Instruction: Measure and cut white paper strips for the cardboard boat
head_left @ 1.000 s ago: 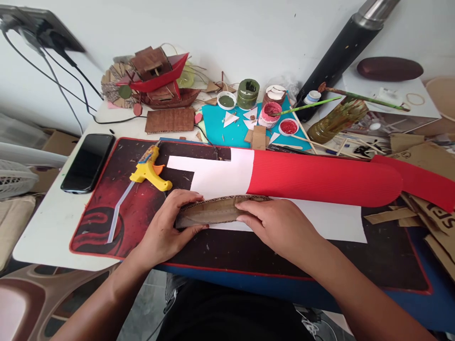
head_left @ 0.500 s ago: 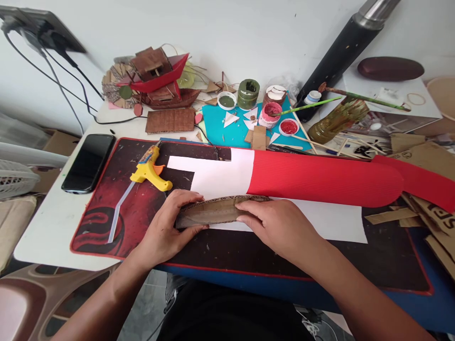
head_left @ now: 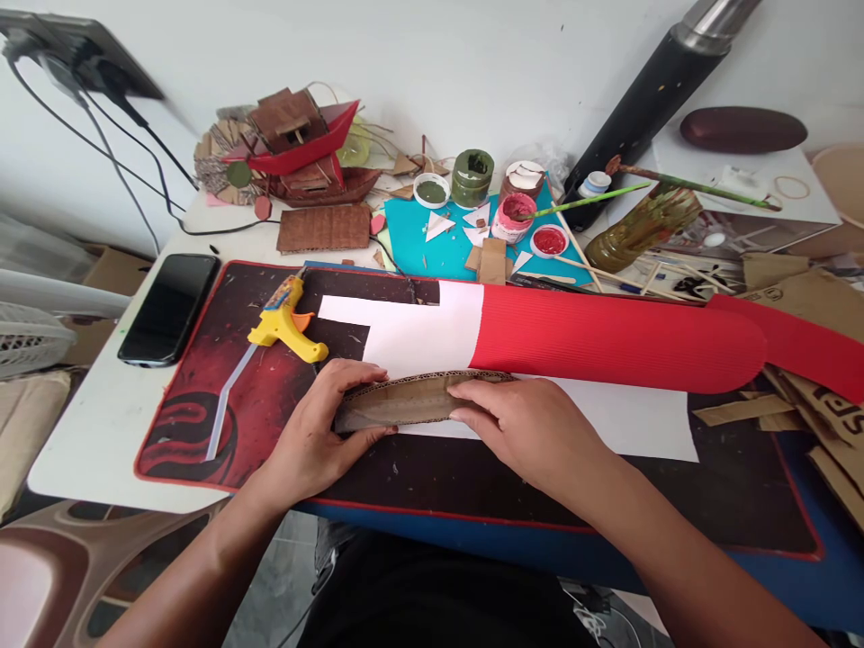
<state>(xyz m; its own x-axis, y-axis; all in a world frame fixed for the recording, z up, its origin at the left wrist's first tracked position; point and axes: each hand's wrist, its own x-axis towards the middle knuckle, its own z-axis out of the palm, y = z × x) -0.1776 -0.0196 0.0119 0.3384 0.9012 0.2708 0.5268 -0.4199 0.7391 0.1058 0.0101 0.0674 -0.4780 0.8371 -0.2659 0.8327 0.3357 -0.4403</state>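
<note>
A long, narrow, brown cardboard boat hull (head_left: 411, 400) with curved corrugated edges lies before me, over white paper (head_left: 641, 423) and the dark mat. My left hand (head_left: 330, 418) is closed round its left end, thumb on the near side and fingers on the far side. My right hand (head_left: 519, 423) grips the right part between thumb and fingers and hides that end. Just beyond lies red corrugated paper (head_left: 607, 340) with a white part (head_left: 418, 337) at its left. A yellow hot glue gun (head_left: 283, 328) rests left of my left hand, a clear glue stick (head_left: 222, 405) trailing from it.
A phone (head_left: 168, 310) lies at the left of the table. Behind the mat (head_left: 472, 486) stand a red-and-brown model boat (head_left: 297, 144), an open green paint jar (head_left: 471, 178) and a red paint jar (head_left: 514, 219) with a brush across it. Cardboard scraps (head_left: 830, 414) pile up at the right.
</note>
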